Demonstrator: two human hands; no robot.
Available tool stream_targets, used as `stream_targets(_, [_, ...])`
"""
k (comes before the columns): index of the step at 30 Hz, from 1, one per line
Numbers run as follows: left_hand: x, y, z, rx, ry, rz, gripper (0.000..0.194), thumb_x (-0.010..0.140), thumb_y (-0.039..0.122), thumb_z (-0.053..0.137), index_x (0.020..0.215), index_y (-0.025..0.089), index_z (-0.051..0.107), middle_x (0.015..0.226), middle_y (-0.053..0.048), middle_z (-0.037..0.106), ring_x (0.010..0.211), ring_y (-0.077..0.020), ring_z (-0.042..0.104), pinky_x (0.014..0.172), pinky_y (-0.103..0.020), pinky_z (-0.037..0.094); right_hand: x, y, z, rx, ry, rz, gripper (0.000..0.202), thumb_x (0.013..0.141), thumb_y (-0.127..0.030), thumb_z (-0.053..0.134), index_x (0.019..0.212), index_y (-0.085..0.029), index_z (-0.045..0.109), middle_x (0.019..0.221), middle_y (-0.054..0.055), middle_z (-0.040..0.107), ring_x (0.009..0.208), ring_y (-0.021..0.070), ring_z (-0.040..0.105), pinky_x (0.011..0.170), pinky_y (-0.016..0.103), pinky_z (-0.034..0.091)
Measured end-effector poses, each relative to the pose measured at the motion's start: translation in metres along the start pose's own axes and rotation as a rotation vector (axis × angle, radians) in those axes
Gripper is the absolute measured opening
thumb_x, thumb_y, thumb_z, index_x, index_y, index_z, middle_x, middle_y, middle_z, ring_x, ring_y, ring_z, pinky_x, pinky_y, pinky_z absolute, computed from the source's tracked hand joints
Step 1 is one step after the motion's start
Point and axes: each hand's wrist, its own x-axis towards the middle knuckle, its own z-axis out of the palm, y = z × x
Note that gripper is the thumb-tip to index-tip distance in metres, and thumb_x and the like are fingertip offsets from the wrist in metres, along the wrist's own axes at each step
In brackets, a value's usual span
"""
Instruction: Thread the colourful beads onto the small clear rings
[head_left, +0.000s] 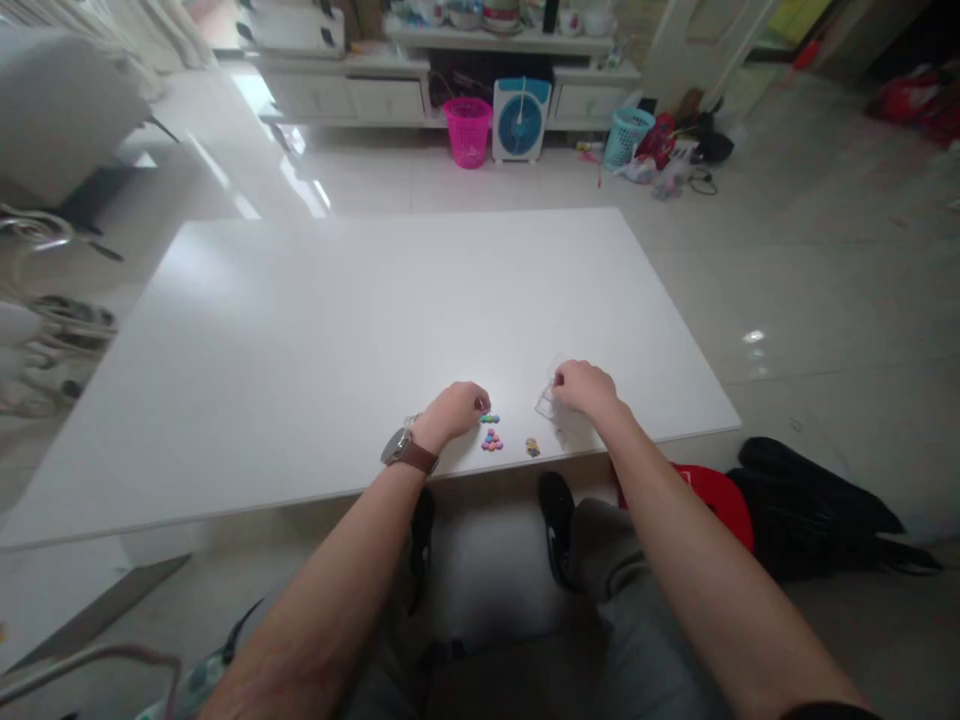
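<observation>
The white tabletop (300, 330) spreads from the far left, smooth and glossy, with a bright patch of glare near its far left corner. Towards the middle of its near edge comes the watch (397, 447), round-faced on a brown strap, worn on the person's left wrist. The left hand (455, 408) rests low over the tabletop, fingers curled inward; whether its grip is together on something small or slightly apart, one cannot tell.

Just beside those fingertips lies the row (490, 419), a short line of small rounded pieces in green and blue. Nearer the edge sits the triangle (492, 441), similar pieces packed closely, mostly pink and orange with a blue one among them. To its right, apart from it, is the figure (532, 447), small and flat-looking, yellow above and greyish below, close to the near edge.

Further right stands the box (546, 403), clear and colourless, with pale thin edges. The right hand (587, 388) is at its right side, fingers bent down; one cannot tell whether that grip is clamped on the wall or reaches inside.
</observation>
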Motion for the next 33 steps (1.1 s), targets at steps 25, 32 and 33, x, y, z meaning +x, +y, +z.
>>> stream_targets(25, [0.001, 0.005, -0.002, -0.019, 0.083, -0.008, 0.029, 0.081, 0.004, 0.059, 0.099, 0.016, 0.078, 0.093, -0.009, 0.077, 0.086, -0.0187, 0.069, 0.087, -0.029, 0.053, -0.018, -0.061, 0.027, 0.116, 0.073, -0.388, 0.02, 0.092, -0.021, 0.057, 0.096, -0.022, 0.076, 0.104, 0.007, 0.075, 0.098, 0.0207, 0.065, 0.084, 0.028, 0.046])
stream_targets(32, [0.001, 0.006, -0.002, -0.019, 0.084, 0.002, 0.029, 0.081, 0.004, 0.059, 0.098, 0.016, 0.078, 0.092, -0.008, 0.077, 0.087, -0.0188, 0.069, 0.086, -0.028, 0.053, -0.012, -0.056, 0.03, 0.154, 0.085, -0.463, 0.024, 0.088, -0.012, 0.057, 0.101, -0.022, 0.075, 0.108, 0.006, 0.072, 0.1, 0.0186, 0.064, 0.086, 0.026, 0.045])
stream_targets(33, [0.001, 0.006, -0.002, -0.018, 0.082, 0.005, 0.029, 0.081, 0.004, 0.058, 0.098, 0.016, 0.078, 0.092, -0.008, 0.077, 0.087, -0.0187, 0.069, 0.086, -0.028, 0.053, -0.012, -0.055, 0.031, 0.159, 0.082, -0.491, 0.025, 0.088, -0.011, 0.058, 0.102, -0.022, 0.075, 0.109, 0.006, 0.072, 0.101, 0.0185, 0.064, 0.088, 0.025, 0.045])
